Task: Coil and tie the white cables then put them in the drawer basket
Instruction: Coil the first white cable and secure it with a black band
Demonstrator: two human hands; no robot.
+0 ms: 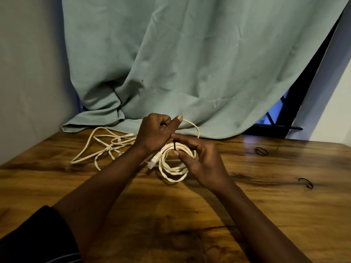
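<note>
- The coiled white cable [175, 174] is held just above the wooden table [171, 228], between both hands, near the middle of the table.
- The left hand [154, 134] is clenched around the top of the coil, thumb pointing up, and one loop of cable arcs out beside the thumb.
- The right hand [203, 160] pinches a black band [174, 146] between thumb and forefinger where the band crosses the coil's strands.
- A white plug [154, 160] hangs at the coil's left side, under the left wrist.
- A second white cable [98, 147] lies loose and tangled on the table to the left.
- Two more black bands [261, 151] [305, 183] lie on the table to the right, well apart from the hands.
- A green curtain [190, 63] drapes onto the table's far edge.
</note>
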